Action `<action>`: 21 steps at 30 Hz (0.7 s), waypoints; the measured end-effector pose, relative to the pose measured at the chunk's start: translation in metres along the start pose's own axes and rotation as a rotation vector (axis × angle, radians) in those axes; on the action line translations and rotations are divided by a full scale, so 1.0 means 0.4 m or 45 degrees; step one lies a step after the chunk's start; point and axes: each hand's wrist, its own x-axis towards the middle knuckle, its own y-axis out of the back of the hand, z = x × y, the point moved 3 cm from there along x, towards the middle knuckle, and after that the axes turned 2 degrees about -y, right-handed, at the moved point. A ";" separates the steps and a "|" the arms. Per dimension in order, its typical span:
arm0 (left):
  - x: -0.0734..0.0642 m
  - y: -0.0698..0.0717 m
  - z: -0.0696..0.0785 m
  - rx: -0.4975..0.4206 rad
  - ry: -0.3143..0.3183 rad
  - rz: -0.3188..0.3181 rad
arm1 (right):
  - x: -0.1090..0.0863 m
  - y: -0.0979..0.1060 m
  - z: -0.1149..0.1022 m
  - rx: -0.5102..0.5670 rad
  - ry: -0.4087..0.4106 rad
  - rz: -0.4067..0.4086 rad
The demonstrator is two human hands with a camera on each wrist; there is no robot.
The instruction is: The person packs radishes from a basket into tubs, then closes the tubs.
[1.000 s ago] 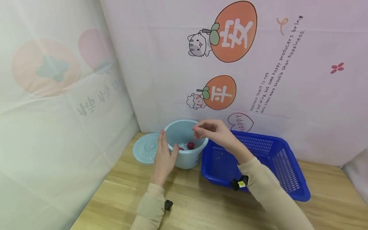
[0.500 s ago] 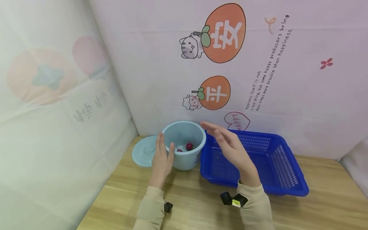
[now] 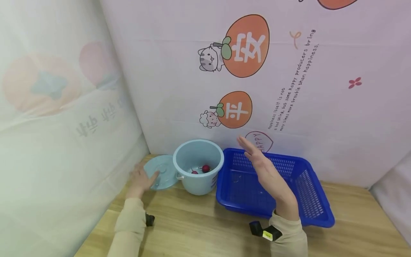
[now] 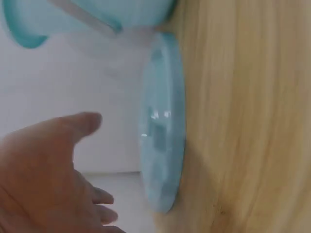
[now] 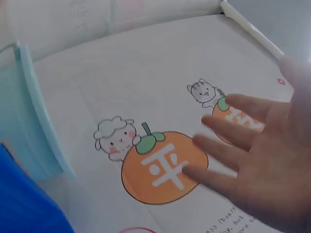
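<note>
The left hand (image 3: pixel 141 179), fingers spread and holding nothing, was laid at the lid (image 3: pixel 160 171) beside the bucket (image 3: pixel 198 166) — the rim would best be pinched evenly. The right hand (image 3: pixel 266 171) was held flat and empty above the basket (image 3: pixel 308 185).

bucket (image 4: pixel 73 17): cut off, blurred | right hand (image 5: pixel 262 160): blurred, cropped

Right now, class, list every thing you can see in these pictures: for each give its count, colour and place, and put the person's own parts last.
bucket: one, light blue, open, on the table by the back wall.
lid: one, light blue, flat on the table left of the bucket.
round fruits: two, dark red, inside the bucket.
basket: one, blue, slotted, right of the bucket.
table: one, light wood.
backdrop: one, pale, with orange fruit cartoons.
left hand: one, fingers spread, at the lid's edge.
right hand: one, flat, raised above the basket.
</note>
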 end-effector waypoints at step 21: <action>0.166 -0.089 -0.079 0.074 0.156 -0.235 | 0.011 -0.051 0.092 -0.346 -0.386 -0.285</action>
